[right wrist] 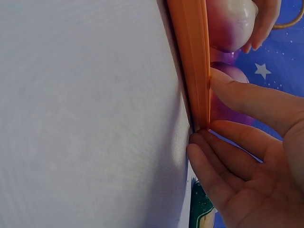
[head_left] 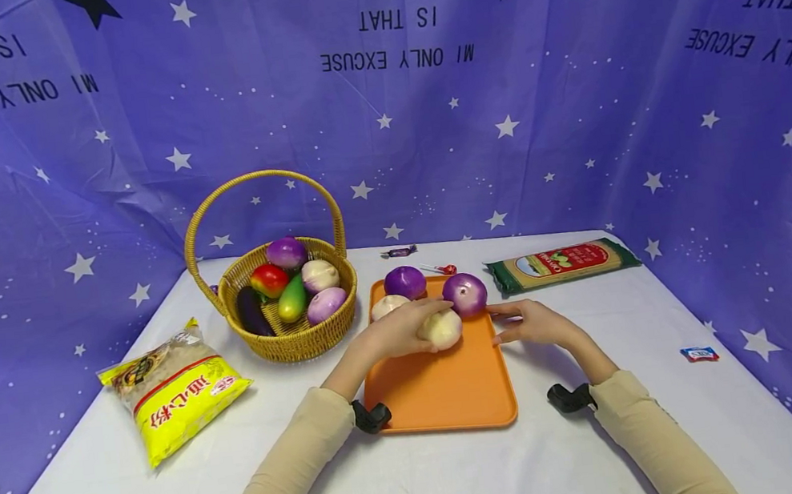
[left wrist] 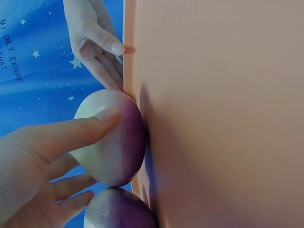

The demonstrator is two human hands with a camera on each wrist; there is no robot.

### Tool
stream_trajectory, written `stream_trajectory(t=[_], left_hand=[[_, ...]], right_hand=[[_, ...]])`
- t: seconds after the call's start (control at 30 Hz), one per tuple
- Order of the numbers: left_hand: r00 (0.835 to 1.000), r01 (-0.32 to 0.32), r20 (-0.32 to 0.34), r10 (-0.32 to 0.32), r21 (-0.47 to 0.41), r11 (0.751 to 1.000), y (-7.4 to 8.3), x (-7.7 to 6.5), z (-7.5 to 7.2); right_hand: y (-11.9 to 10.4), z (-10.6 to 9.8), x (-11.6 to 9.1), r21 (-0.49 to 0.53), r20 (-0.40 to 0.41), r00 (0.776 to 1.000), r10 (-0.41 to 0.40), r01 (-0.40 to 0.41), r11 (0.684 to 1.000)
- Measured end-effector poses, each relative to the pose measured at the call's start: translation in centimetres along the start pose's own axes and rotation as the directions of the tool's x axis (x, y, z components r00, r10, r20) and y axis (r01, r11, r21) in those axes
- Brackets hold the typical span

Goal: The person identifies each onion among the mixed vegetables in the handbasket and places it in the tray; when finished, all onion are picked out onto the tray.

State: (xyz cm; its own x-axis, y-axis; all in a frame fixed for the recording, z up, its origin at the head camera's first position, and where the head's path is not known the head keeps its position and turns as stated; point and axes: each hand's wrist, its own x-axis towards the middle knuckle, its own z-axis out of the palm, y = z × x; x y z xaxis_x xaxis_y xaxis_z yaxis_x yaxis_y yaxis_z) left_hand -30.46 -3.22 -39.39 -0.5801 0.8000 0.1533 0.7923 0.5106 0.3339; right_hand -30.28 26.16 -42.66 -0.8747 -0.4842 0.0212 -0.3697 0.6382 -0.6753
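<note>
My left hand point(head_left: 403, 331) holds a white-and-purple toy onion point(head_left: 443, 330) over the orange tray point(head_left: 441, 395). In the left wrist view the thumb lies across the pale side of that onion, with the other fingers behind it. A second pale onion point(head_left: 388, 305) is partly hidden behind this hand. Two purple onions point(head_left: 404, 281), point(head_left: 466, 294) sit toward the tray's far end. At the tray's right edge is my right hand point(head_left: 533, 323), thumb and fingers spread apart. Its fingertips point(right wrist: 221, 78) touch the tray's rim in the right wrist view.
Left of the tray stands a wicker basket point(head_left: 298, 346) with toy vegetables and fruit. A yellow food bag point(head_left: 178, 391) lies at the left, a green-and-tan packet point(head_left: 563, 263) at the back right. Wrapped candies point(head_left: 400, 252) lie behind the tray; a blue one point(head_left: 700, 354) lies far right.
</note>
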Motion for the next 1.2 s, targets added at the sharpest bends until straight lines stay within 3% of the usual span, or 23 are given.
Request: stream_trajectory(t=[0.37,0.53,0.7,1.0,1.2], left_hand=[[0.998,0.054,-0.023,-0.053,0.011,0.999,0.6,-0.7,-2.1],[0.993,0.052,-0.101,-0.054,-0.025,0.998,0.1,-1.8,-4.0],[0.98,0.055,-0.185,-0.073,-0.099,0.994,-0.7,-3.3,-6.1],[0.933,0.258,-0.239,-0.269,-0.076,0.963,-2.7,-7.0,-9.6],[0.915,0.25,-0.277,-0.295,-0.185,0.95,-4.5,-8.7,-10.3]], right_hand=[[0.3,0.1,0.1,0.012,0.002,1.0,-0.022,0.022,1.0],[0.3,0.1,0.1,0.011,0.004,1.0,-0.026,0.026,1.0],[0.3,0.0,0.0,0.003,-0.004,1.0,-0.019,0.019,1.0],[0.4,-0.1,0.0,0.008,-0.001,1.0,-0.025,0.025,1.0],[0.3,-0.1,0.0,0.018,0.005,1.0,-0.026,0.026,0.999]])
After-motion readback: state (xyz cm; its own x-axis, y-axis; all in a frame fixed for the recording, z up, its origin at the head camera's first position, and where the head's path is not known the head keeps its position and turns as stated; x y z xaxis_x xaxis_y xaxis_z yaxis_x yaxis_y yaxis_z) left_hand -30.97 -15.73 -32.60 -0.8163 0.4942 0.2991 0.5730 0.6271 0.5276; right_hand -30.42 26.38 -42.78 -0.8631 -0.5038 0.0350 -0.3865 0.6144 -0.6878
